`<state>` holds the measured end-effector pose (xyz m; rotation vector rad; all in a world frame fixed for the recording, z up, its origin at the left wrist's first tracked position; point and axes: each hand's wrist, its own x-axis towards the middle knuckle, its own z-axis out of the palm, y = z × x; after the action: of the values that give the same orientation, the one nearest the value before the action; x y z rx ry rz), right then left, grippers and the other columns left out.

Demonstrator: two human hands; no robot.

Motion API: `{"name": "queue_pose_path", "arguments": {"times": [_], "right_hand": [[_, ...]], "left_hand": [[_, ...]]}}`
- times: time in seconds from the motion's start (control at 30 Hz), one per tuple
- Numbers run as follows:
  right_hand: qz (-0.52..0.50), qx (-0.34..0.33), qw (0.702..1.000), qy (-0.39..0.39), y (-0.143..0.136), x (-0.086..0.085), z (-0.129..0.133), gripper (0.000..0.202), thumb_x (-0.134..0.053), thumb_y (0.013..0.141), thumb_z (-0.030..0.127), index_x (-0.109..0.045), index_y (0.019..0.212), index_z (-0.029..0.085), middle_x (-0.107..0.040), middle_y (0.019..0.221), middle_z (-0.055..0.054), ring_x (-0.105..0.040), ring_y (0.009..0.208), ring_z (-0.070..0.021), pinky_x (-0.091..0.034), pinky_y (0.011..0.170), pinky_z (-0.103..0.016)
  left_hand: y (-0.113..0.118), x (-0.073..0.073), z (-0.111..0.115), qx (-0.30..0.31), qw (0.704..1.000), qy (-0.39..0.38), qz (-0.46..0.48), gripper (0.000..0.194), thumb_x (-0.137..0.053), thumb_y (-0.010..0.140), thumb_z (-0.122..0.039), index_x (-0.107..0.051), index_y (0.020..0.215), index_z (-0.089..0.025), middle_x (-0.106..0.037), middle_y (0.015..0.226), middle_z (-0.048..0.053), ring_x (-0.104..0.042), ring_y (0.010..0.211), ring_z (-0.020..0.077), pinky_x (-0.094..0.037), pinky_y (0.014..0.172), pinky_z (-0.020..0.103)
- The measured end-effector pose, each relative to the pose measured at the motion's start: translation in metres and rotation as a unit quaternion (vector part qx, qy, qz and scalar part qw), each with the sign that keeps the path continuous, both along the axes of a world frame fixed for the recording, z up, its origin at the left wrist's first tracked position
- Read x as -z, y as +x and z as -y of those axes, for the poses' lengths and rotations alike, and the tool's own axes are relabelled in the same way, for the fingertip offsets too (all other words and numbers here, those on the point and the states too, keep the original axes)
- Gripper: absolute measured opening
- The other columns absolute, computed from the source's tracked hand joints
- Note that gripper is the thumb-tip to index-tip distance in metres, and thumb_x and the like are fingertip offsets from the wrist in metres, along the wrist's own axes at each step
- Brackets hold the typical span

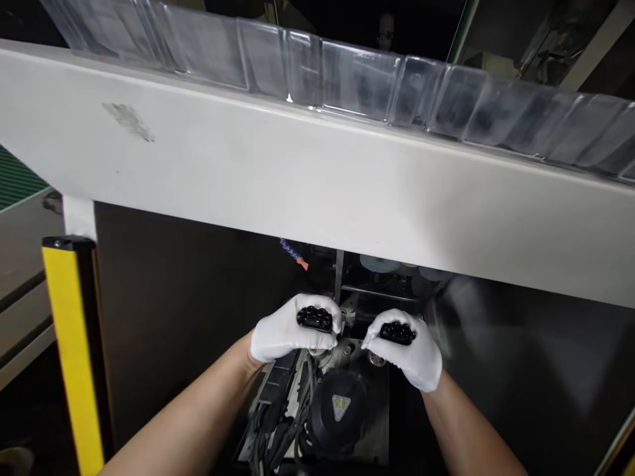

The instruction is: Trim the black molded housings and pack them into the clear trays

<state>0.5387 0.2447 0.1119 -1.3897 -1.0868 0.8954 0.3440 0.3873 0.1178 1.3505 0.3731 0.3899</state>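
Note:
My left hand (292, 327), in a white glove, is closed around a glossy black part with a scalloped edge (315, 318). A matching black part (397, 333) sits in the curled fingers of my right hand (409, 354), also gloved in white. Both hands are side by side inside the machine opening, a small gap between their fingertips. Beneath them lie a metal plate (377, 410) and a round dark housing (338, 413) with a triangular label. The undersides of both black parts are hidden by my fingers.
A wide white beam (297, 178) crosses above my hands, with clear plastic trays (362, 79) on top. A yellow post (74, 344) stands at left. Behind my hands hangs a blue hose with an orange nozzle (302, 263). Cables (302, 403) run below my left hand.

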Motion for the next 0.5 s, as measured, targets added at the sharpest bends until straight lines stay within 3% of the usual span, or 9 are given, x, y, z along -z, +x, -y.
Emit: {"name": "queue_pose_path", "arguments": {"times": [0.2,0.37,0.43,0.5], "right_hand": [[0.047,0.002,0.999,0.003,0.002,-0.006,-0.001,0.008,-0.079,0.076,0.023,-0.071,0.078,0.023,-0.077,0.086,-0.003,-0.072,0.084,-0.0232,-0.057,0.082,-0.037],[0.029,-0.018,0.999,-0.002,0.003,-0.01,0.0,0.009,-0.079,0.075,0.024,-0.07,0.077,0.022,-0.076,0.082,-0.002,-0.073,0.075,-0.0219,-0.058,0.075,-0.035],[0.029,-0.023,0.999,0.002,0.003,-0.011,0.0,0.01,-0.079,0.075,0.023,-0.07,0.077,0.022,-0.076,0.081,-0.002,-0.074,0.075,-0.0221,-0.058,0.075,-0.035],[0.013,-0.021,1.0,0.015,0.004,-0.01,-0.002,0.011,-0.079,0.076,0.025,-0.069,0.078,0.022,-0.076,0.079,-0.002,-0.074,0.077,-0.0222,-0.058,0.075,-0.035]], "left_hand": [[-0.001,-0.005,-0.002,-0.003,1.0,-0.015,0.009,0.028,-0.091,0.064,-0.023,-0.069,0.078,-0.012,-0.069,0.072,0.002,-0.062,0.058,0.0116,-0.053,0.056,0.024],[0.001,-0.006,-0.001,-0.006,0.999,-0.029,0.017,0.028,-0.09,0.066,-0.024,-0.068,0.08,-0.013,-0.07,0.071,0.002,-0.061,0.055,0.0119,-0.053,0.053,0.025],[0.002,-0.014,-0.001,-0.003,0.999,-0.029,0.019,0.028,-0.091,0.065,-0.022,-0.069,0.08,-0.012,-0.07,0.072,0.003,-0.063,0.055,0.013,-0.053,0.053,0.025],[0.003,-0.029,0.001,-0.043,0.998,-0.02,0.047,0.029,-0.091,0.066,-0.022,-0.069,0.083,-0.013,-0.072,0.075,0.003,-0.066,0.059,0.0148,-0.055,0.055,0.026]]}}
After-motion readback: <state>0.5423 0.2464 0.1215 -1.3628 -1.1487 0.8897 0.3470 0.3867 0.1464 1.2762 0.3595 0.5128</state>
